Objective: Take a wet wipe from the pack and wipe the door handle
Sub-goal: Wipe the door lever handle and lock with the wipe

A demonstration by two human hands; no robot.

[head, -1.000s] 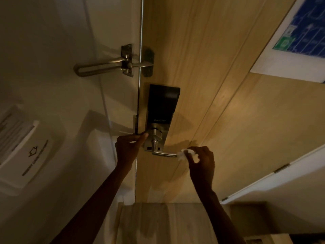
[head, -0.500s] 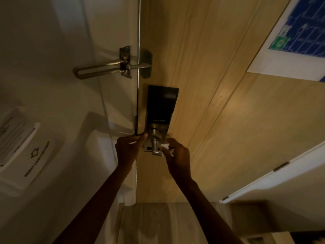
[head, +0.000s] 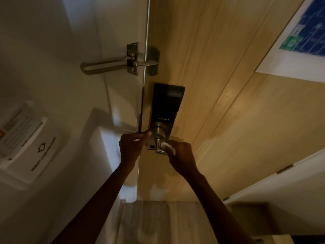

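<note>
Dim entryway, white wall (head: pixel 52 85) at left. A wall pocket (head: pixel 40 155) (arrow printed on its front) holds a printed sheet (head: pixel 15 131). A metal swing-bar latch (head: pixel 112 65) bridges the frame and the wooden door (head: pixel 228 120). The left hand (head: pixel 131 147) is at the door's edge, thumb touching the black smart lock (head: pixel 166 104); whether its curled fingers grip anything is unclear. The right hand (head: pixel 182 155) pinches a wet wipe (head: pixel 169 147) against the door handle (head: pixel 158 147). A blue poster (head: pixel 307 32) hangs far right.
</note>
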